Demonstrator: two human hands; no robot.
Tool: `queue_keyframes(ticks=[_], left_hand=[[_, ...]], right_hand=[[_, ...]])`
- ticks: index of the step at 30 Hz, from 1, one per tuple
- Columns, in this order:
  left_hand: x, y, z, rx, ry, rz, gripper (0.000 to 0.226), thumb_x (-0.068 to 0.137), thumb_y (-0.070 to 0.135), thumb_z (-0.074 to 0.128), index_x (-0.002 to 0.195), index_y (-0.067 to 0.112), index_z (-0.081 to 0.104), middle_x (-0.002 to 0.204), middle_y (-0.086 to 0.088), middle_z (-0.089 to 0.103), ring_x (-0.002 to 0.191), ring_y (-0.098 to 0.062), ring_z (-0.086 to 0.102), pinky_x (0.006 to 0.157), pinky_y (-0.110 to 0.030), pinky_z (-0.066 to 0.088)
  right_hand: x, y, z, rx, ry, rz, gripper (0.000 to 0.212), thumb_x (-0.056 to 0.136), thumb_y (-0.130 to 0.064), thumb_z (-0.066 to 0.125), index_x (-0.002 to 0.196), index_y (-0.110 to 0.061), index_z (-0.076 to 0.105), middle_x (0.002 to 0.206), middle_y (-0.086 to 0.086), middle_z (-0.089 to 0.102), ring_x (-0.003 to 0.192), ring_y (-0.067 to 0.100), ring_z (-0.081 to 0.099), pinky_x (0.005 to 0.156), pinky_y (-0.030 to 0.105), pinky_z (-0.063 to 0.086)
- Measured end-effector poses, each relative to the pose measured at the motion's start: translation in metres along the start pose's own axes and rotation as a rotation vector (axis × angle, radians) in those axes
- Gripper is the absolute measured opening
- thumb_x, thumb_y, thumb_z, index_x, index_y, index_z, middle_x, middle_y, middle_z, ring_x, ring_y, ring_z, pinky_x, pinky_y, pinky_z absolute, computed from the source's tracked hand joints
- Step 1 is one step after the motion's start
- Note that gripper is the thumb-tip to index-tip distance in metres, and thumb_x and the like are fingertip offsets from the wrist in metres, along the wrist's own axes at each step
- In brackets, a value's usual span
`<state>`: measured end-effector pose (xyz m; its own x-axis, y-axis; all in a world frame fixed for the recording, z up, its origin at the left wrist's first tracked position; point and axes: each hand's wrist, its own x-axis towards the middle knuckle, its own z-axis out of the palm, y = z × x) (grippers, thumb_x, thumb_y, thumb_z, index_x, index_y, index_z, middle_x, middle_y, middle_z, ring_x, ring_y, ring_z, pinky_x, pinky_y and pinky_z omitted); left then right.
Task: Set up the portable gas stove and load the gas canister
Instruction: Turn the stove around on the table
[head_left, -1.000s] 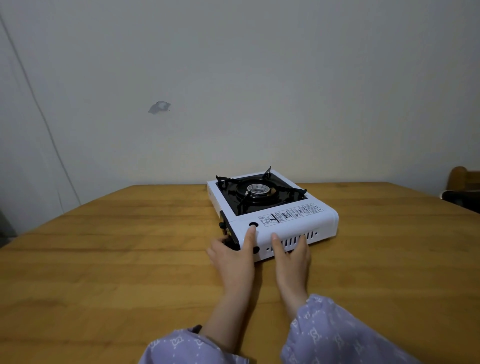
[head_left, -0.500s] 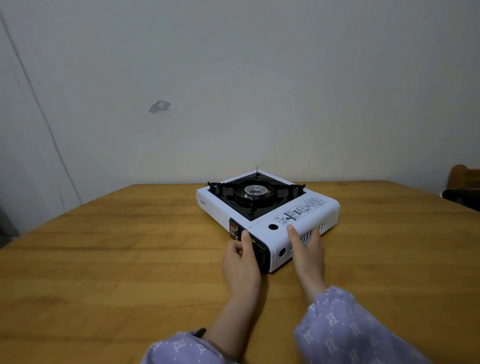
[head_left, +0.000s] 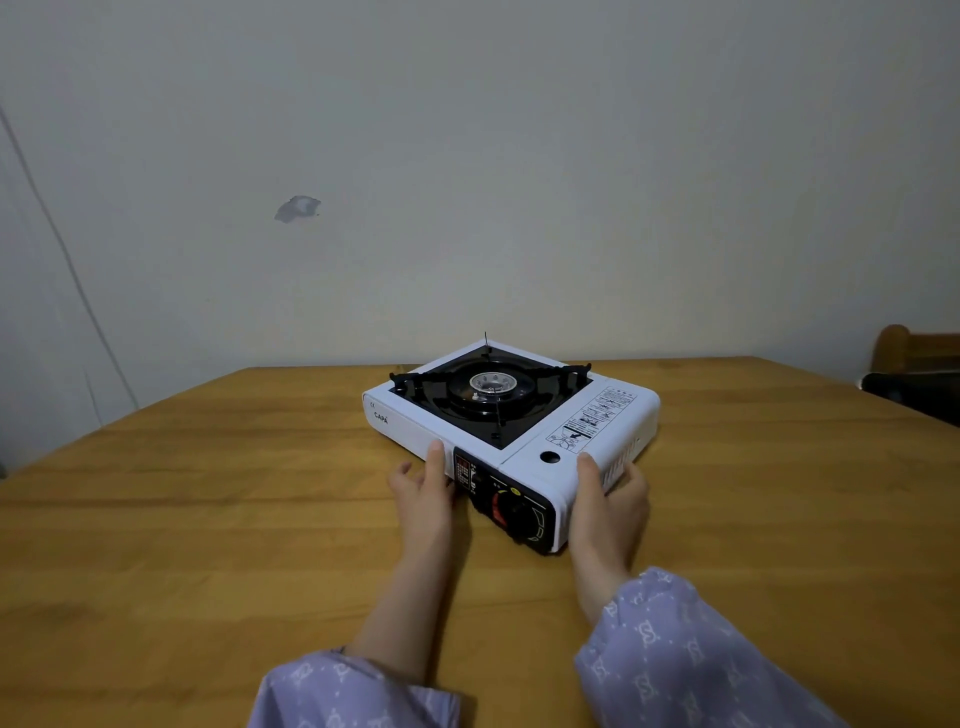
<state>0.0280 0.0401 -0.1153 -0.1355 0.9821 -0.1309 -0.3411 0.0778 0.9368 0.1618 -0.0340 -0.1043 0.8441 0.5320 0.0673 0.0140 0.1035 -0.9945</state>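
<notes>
- Stove: white case, black pan under the burner, flat on the wooden table. It sits at an angle, with its control corner pointing at me.
- My left hand: at the stove's front face, just left of the black control panel. The thumb lies straight up against the top front edge. One finger shows, loosely bent out to the left. The rest are hidden behind the hand, so I cannot tell whether they touch the case.
- My right hand: on the stove's near right corner. The thumb is on top, just right of the small round hole. The fingers curl round the right side over the vent slots, so this hand grips the stove.
- Red and black knob: on the stove's front panel, between my two hands, touched by neither.
- Warning label: on the stove's right top cover, behind my right thumb. The print is too small to read.
- Letters "CAPA": on the stove's left front corner.
- Four black pan supports stand at the corners of the pan.
- Lilac patterned sleeves: on both forearms, on my side of the stove, pushed back from the wrists.
- Behind the stove: a pale wall with a grey scuff up and to the left.
- Far right of the stove, past the table edge: a brown chair back.
</notes>
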Motion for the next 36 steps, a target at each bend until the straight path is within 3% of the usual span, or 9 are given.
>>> queue_keyframes(ticks=[3,7,18,23,26,28,31,33,36], left_hand=[[0.015,0.005,-0.005,-0.181,-0.123,-0.104,0.061,0.094,0.033,0.060,0.142,0.008,0.030,0.132,-0.020,0.057,0.113,-0.031,0.063,0.093,-0.044,0.053],[0.017,0.004,-0.007,-0.206,-0.194,-0.112,0.044,0.093,0.022,0.063,0.129,0.007,0.044,0.117,-0.017,0.067,0.100,-0.025,0.068,0.076,-0.035,0.057],[0.015,-0.001,-0.006,-0.203,-0.187,-0.044,0.050,0.090,0.017,0.066,0.135,0.009,0.046,0.125,-0.018,0.065,0.107,-0.031,0.067,0.096,-0.048,0.052],[0.016,-0.005,-0.007,-0.197,-0.165,-0.043,0.059,0.088,0.020,0.069,0.138,0.010,0.041,0.125,-0.017,0.064,0.108,-0.032,0.066,0.099,-0.052,0.049],[0.015,-0.005,-0.005,-0.204,-0.151,-0.044,0.059,0.087,0.021,0.070,0.137,0.011,0.041,0.125,-0.017,0.064,0.106,-0.032,0.067,0.097,-0.050,0.051],[0.014,-0.005,-0.004,-0.204,-0.141,-0.040,0.059,0.086,0.021,0.071,0.137,0.011,0.041,0.124,-0.016,0.064,0.105,-0.031,0.068,0.093,-0.047,0.054],[0.011,-0.007,-0.003,-0.206,-0.119,-0.033,0.063,0.085,0.022,0.072,0.137,0.011,0.039,0.125,-0.015,0.063,0.104,-0.031,0.068,0.091,-0.044,0.055],[0.008,-0.008,-0.002,-0.205,-0.102,-0.032,0.067,0.084,0.023,0.074,0.138,0.011,0.037,0.126,-0.014,0.063,0.104,-0.031,0.068,0.092,-0.045,0.055],[0.005,-0.009,0.000,-0.212,-0.077,-0.037,0.070,0.082,0.023,0.076,0.138,0.013,0.037,0.125,-0.014,0.063,0.104,-0.031,0.068,0.088,-0.043,0.057]], right_hand=[[-0.016,0.003,0.009,-0.006,0.043,0.018,0.059,0.079,-0.032,0.067,0.130,-0.008,0.050,0.130,0.012,0.053,0.124,0.030,0.045,0.102,0.050,0.040],[-0.021,0.007,0.013,-0.004,0.031,-0.040,0.051,0.083,-0.029,0.065,0.130,-0.013,0.051,0.132,0.007,0.049,0.128,0.023,0.036,0.104,0.042,0.035],[-0.001,0.010,0.006,0.000,-0.098,-0.057,0.038,0.086,-0.040,0.053,0.119,-0.023,0.060,0.121,0.002,0.058,0.115,0.024,0.052,0.094,0.044,0.046],[0.008,0.009,0.004,0.004,-0.143,-0.035,0.050,0.082,-0.048,0.050,0.127,-0.026,0.057,0.121,-0.003,0.058,0.113,0.020,0.055,0.090,0.037,0.046],[0.015,0.009,0.002,-0.009,-0.183,-0.020,0.058,0.075,-0.055,0.047,0.125,-0.028,0.058,0.119,-0.005,0.063,0.110,0.019,0.059,0.095,0.044,0.047],[0.018,0.010,0.000,-0.028,-0.206,-0.018,0.049,0.074,-0.056,0.046,0.116,-0.036,0.061,0.112,-0.010,0.066,0.104,0.017,0.062,0.092,0.045,0.049],[0.023,0.009,-0.002,-0.020,-0.213,-0.027,0.016,0.073,-0.054,0.049,0.085,-0.059,0.059,0.088,-0.025,0.068,0.083,-0.001,0.064,0.068,0.032,0.049],[0.027,0.009,-0.004,0.001,-0.201,-0.035,0.014,0.071,-0.055,0.053,0.083,-0.055,0.058,0.085,-0.024,0.067,0.076,-0.005,0.063,0.060,0.027,0.044],[0.033,0.013,-0.009,0.003,-0.229,-0.021,0.038,0.066,-0.063,0.055,0.095,-0.038,0.056,0.092,-0.017,0.066,0.083,0.006,0.065,0.064,0.031,0.048]])
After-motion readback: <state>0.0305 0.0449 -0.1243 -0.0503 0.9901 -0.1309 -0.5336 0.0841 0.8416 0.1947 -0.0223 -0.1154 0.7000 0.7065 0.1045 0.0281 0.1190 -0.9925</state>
